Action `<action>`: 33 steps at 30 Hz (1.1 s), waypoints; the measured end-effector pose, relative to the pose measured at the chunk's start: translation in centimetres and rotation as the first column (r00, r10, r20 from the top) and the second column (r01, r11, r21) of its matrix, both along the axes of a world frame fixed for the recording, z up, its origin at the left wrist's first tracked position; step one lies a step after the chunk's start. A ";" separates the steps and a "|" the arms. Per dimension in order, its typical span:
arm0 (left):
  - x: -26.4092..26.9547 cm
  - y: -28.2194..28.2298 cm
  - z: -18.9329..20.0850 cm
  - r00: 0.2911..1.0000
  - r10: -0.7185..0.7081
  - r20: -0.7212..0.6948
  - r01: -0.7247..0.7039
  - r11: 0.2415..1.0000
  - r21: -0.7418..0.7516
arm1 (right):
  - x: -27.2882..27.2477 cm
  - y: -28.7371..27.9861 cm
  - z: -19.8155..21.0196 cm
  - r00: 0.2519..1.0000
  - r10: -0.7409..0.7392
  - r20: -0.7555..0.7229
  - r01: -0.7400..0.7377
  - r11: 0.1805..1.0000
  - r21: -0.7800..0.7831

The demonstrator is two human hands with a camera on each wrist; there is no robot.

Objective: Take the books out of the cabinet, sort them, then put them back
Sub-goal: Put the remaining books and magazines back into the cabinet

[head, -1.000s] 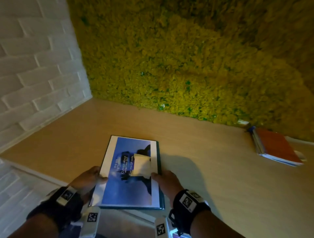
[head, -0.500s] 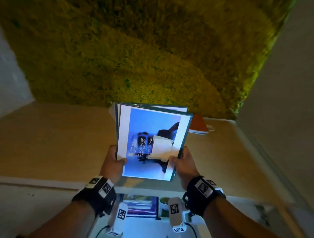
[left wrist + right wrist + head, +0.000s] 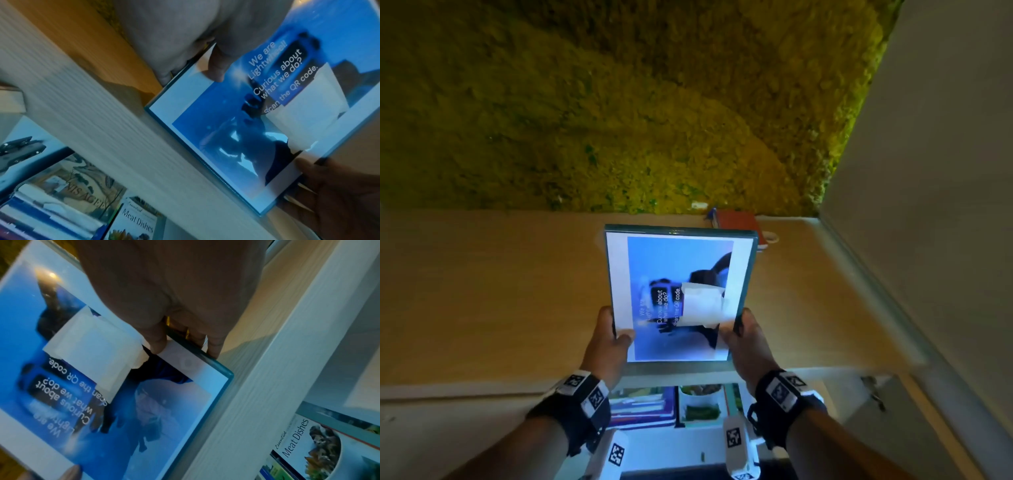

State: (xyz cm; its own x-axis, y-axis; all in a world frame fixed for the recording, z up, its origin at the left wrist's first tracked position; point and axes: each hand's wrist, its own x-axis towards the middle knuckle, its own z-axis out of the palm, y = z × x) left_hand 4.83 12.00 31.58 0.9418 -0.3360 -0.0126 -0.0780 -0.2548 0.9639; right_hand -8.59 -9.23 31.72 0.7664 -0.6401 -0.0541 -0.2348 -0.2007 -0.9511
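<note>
Above the counter, at about 12 o'clock from the wrists, the folder is held tilted, its far edge lifted toward the moss wall. The left hand pinches its near left edge, thumb on the cover and fingers curled beneath; the right hand clamps the near right edge the same way, thumb beside the pale paper patch. Judging from the task, this looks like squaring or shifting a sorted stack, so the step goes best with both grips even, the spine side supported from below, and the stack kept closed so loose sheets inside cannot fan out. Any setting down should come near edge first, clear of the red book lying at 1 o'clock against the wall. The cabinet stands open at 6 o'clock under the wrists, with more books stacked inside, among them a cookbook at the right.
</note>
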 end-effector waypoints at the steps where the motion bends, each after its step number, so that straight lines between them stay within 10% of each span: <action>1: -0.7 0.1 -0.2 1.000 -0.019 0.017 0.019 1.000 0.013 | -0.8 -0.2 0.2 1.000 0.002 -0.011 -0.002 1.000 -0.007; 20: -32.1 -5.3 -13.7 0.918 -0.172 -0.356 0.231 0.964 0.132 | -34.4 -6.1 -12.2 0.889 -0.016 -0.458 0.033 0.999 0.030; 33: -27.6 -10.7 -27.1 0.786 -0.268 -0.558 0.435 0.880 0.190 | -34.4 -9.4 -25.3 0.852 -0.057 -0.520 0.190 0.960 0.206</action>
